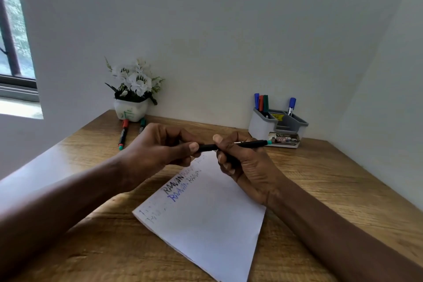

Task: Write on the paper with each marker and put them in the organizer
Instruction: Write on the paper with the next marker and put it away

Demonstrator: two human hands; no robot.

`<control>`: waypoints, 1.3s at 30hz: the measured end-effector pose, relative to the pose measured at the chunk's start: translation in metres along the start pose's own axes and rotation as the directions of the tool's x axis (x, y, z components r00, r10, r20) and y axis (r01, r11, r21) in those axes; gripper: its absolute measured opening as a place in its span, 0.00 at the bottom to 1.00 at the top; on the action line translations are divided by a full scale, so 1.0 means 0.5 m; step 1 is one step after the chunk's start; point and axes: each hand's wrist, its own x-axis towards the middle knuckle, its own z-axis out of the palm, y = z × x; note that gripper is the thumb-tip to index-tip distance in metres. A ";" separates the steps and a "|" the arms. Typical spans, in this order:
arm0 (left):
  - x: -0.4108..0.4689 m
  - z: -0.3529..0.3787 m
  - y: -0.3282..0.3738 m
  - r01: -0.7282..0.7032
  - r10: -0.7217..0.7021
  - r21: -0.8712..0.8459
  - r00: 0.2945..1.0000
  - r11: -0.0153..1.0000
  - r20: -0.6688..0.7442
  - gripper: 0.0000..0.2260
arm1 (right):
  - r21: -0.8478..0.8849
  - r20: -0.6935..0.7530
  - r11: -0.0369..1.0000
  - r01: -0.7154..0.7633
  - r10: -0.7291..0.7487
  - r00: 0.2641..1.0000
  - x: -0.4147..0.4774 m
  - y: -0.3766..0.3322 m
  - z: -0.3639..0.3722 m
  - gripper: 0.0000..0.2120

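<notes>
Paper (207,224): closest thing to the camera, white sheet lying flat and skewed on the wooden desk (320,190), a few words already on it in black, blue and fainter ink. Thin and floppy, so I'd guess it slides around if nothing pins it.
Marker (249,143): held level above the far end of the sheet, black barrel, teal end sticking out to the right. Looks light, stiff and smooth; mid-barrel seems the place to hold it.
Left hand (158,146): fingers closed around the marker's left end, thumb on top.
Right hand (238,155): wrapped around the middle of the barrel, thumb up.
Cap: honestly can't tell if it's on, off or halfway, the left fingers cover that end.
Organizer (278,125): grey, back right of the desk, four markers already standing in it.
Spare markers: a red-capped one (123,134) lies by the flower pot (130,111); a green-capped one (142,124) next to it is mostly hidden behind the left hand.
Faint writing: too blurry to read.
</notes>
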 end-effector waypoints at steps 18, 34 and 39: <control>0.011 -0.036 -0.026 0.023 -0.129 0.883 0.991 0.469 0.043 0.29 | -0.374 -0.057 0.916 0.145 -0.178 0.982 0.018 -0.031 -0.067 0.32; 0.030 -0.036 -0.036 -0.008 -0.168 0.913 0.982 0.409 0.084 0.29 | -0.768 -0.467 0.634 0.091 -0.651 0.598 0.153 -0.180 -0.267 0.30; 0.032 -0.037 -0.044 0.000 -0.164 0.907 0.983 0.420 0.076 0.32 | -0.774 -0.522 0.630 0.069 -0.695 0.495 0.222 -0.227 -0.306 0.34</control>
